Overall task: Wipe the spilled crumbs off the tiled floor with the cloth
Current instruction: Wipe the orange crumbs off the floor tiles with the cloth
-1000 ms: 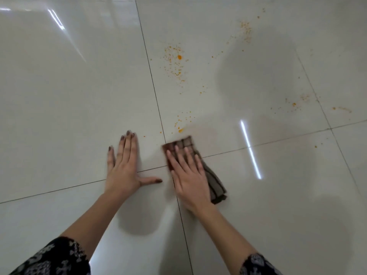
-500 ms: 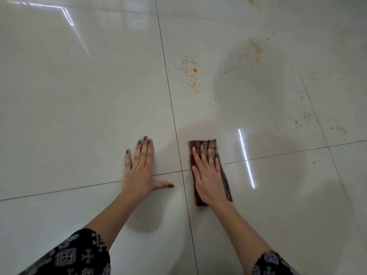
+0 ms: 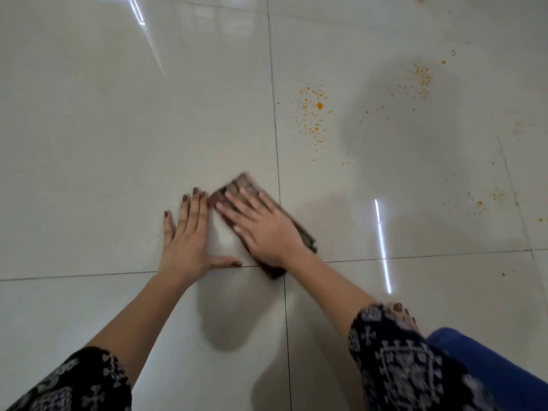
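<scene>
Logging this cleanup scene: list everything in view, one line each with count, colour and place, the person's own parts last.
tiled floor: one, glossy pale grey with dark grout lines, fills the view
crumbs: several scattered orange patches, ahead and to the right of the hands
cloth: one, dark brown checked, folded, flat on the floor under the right hand
blue fabric: one piece, bottom right corner
left hand: flat on the floor, beside the cloth
right hand: pressed flat on the cloth
sleeves: two, black with white pattern, bottom corners

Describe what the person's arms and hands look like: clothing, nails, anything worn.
Both forearms are bare. The left sleeve and right sleeve are black fabric with a white geometric print. The left hand has dark-polished nails; no rings or bracelets show on it or the right hand.
</scene>
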